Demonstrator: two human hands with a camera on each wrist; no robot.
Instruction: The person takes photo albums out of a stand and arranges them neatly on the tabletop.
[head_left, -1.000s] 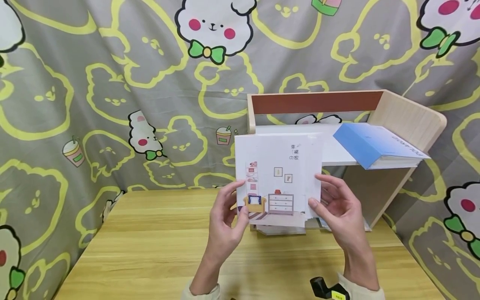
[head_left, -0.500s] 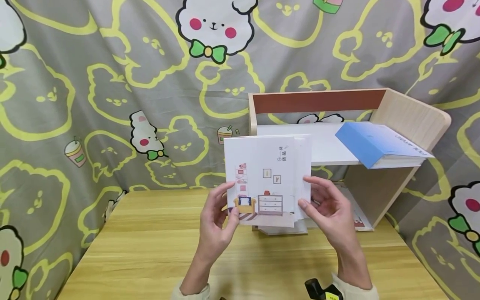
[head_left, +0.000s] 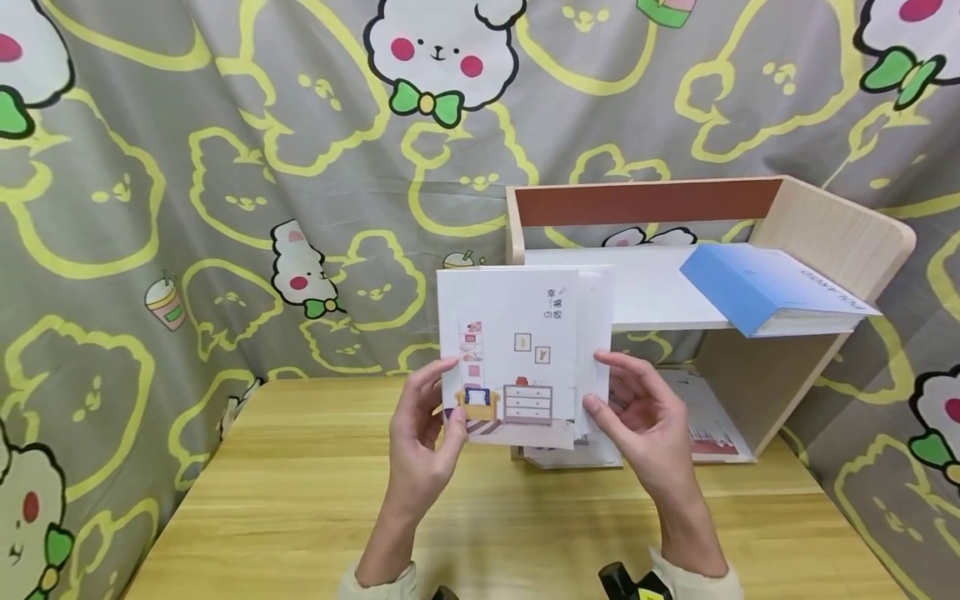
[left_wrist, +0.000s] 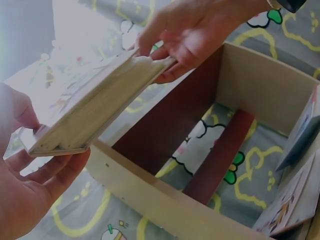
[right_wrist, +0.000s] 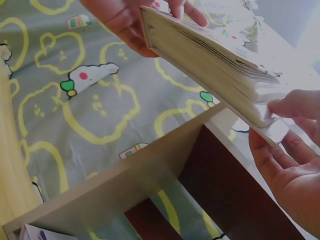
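Both hands hold up a thick white photo album (head_left: pixel 510 354), its cover printed with a small sofa, a chest of drawers and wall pictures. The left hand (head_left: pixel 423 433) grips its left edge, thumb in front and fingers behind. At the right edge, the right hand (head_left: pixel 648 425) pinches pale leaves (head_left: pixel 596 333) that stick out past the front cover. In the right wrist view the stacked pages (right_wrist: pixel 220 65) show along the album's edge, slightly spread near the right thumb. The left wrist view shows the album's thick side (left_wrist: pixel 95 110) between the two hands.
A wooden shelf unit (head_left: pixel 795 392) stands at the back right of the table (head_left: pixel 300 500). On its white upper board (head_left: pixel 645 283) lies a blue album (head_left: pixel 772 287). Below, a flat picture-covered item (head_left: pixel 708 417) rests inside. A patterned curtain (head_left: pixel 262 125) hangs behind.
Both hands and the album have moved left in the head view, uncovering more of the shelf's lower space. The grip stays the same, and the head view has turned slightly left.
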